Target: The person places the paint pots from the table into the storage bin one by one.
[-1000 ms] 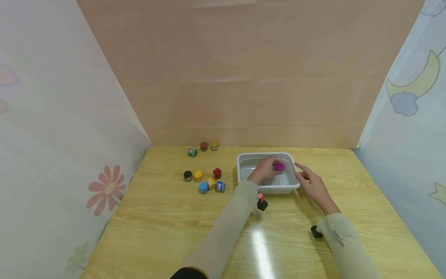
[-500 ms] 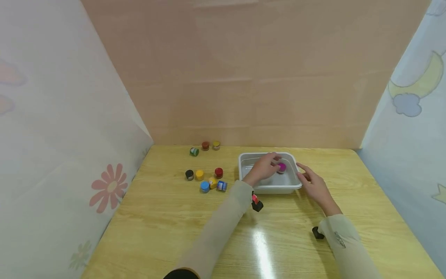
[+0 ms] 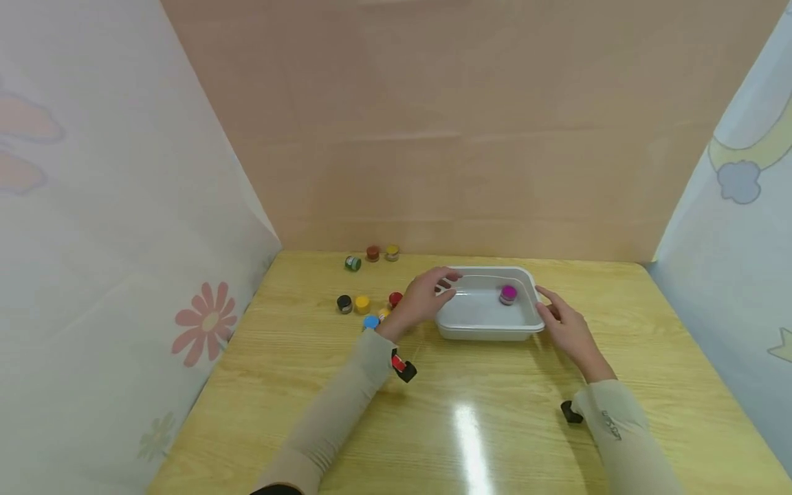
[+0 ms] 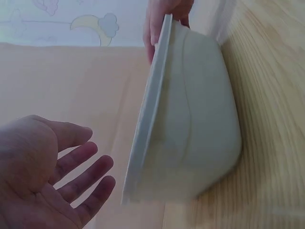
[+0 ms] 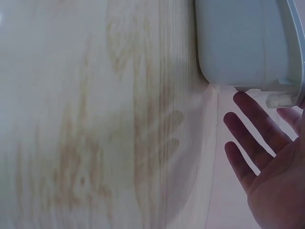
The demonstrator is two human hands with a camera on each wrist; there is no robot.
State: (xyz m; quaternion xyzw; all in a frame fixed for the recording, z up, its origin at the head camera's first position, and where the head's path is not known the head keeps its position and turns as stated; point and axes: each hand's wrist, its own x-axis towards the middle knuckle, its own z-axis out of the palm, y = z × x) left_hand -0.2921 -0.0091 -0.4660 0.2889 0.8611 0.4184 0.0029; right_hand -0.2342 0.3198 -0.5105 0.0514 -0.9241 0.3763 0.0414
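Note:
A small jar with a purple lid (image 3: 508, 294) stands inside the white plastic tray (image 3: 485, 330), toward its right end. My left hand (image 3: 423, 295) is over the tray's left rim with fingers spread and holds nothing. In the left wrist view that hand's fingers (image 4: 97, 167) are apart from the tray's rim. At the tray's right end is my right hand (image 3: 569, 333), its thumb and forefinger right at the rim. The right wrist view shows its other fingers (image 5: 259, 121) extended beside the tray's outer wall.
Left of the tray lie more small jars: black-lidded (image 3: 344, 304), yellow-lidded (image 3: 362, 304), red-lidded (image 3: 395, 298) and light-blue-lidded (image 3: 370, 322). A green jar on its side (image 3: 353, 263), a brown-red one (image 3: 372, 254) and a yellow one (image 3: 392, 253) are near the back edge.
My left hand has let go of the purple-lidded jar inside the tray and moved left, out to the left rim. The right hand has stayed at the tray's right end.

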